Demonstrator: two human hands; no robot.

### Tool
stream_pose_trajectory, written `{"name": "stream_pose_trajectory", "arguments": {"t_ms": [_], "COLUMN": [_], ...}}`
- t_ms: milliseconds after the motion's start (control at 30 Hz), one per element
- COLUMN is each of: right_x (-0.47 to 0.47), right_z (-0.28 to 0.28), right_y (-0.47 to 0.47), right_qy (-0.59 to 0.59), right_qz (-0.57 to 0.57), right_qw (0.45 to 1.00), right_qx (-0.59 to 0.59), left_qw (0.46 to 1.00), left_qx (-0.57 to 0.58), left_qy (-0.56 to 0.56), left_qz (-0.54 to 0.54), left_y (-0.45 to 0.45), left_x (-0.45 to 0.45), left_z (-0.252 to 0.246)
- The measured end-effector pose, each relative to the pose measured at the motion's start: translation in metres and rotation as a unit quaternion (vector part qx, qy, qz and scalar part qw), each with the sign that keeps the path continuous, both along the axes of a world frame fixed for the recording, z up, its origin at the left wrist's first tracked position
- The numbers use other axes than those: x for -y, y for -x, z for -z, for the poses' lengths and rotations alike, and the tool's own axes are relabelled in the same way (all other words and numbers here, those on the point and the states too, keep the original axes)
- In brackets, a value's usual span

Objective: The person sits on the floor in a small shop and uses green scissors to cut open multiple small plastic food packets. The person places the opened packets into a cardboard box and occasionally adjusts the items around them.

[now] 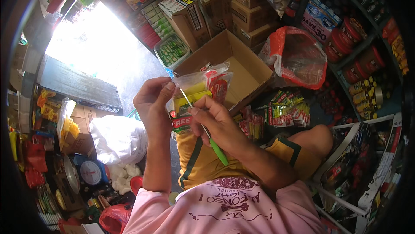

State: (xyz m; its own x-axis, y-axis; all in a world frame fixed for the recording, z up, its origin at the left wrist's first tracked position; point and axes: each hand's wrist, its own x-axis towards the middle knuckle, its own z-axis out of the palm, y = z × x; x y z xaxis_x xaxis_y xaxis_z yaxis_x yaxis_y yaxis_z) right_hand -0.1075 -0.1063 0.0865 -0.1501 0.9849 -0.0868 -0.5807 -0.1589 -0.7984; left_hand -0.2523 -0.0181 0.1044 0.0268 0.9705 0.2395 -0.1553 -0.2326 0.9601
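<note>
My left hand (154, 99) pinches the upper left edge of a clear plastic pack (183, 102) between thumb and fingers. Yellow, green and red printed packets show through the film, and the pack sits over my lap. In my right hand (217, 122) is a slim knife with a green handle (218, 152). The fingers grip it partway along the blade (185, 97), whose tip points up and left, close to my left thumb. The handle sticks out below the palm. My right hand covers part of the pack.
Beyond the pack stands an open cardboard box (249, 68). An open red-rimmed plastic bag (275, 57) is to its right. Several sachet bundles (287, 109) lie near my knee. At left are a stuffed white sack (118, 138) and a dial scale (91, 172). Stocked shelves (351, 94) line the right.
</note>
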Motion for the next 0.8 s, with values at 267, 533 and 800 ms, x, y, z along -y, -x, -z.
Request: {"name": "stream_pose_trajectory", "arguments": {"t_ms": [267,533,800], "right_x": [0.003,0.009,0.008], "right_z": [-0.007,-0.014,-0.013], "right_y": [-0.010,-0.015,-0.024], "right_qy": [-0.018,-0.061,-0.050], "right_qz": [-0.003,0.052,0.030], "right_qw": [0.998,0.988,0.992], "right_qx": [0.055,0.132,0.113], "left_qw": [0.996,0.969,0.935], "left_qx": [-0.076,-0.189,-0.257], "left_qy": [-0.049,-0.156,-0.237], "left_qz": [-0.002,0.020,0.064], "left_y": [-0.003,-0.003,-0.004], "left_x": [0.009,0.014,0.029], "left_z": [-0.005,-0.013,-0.019]}}
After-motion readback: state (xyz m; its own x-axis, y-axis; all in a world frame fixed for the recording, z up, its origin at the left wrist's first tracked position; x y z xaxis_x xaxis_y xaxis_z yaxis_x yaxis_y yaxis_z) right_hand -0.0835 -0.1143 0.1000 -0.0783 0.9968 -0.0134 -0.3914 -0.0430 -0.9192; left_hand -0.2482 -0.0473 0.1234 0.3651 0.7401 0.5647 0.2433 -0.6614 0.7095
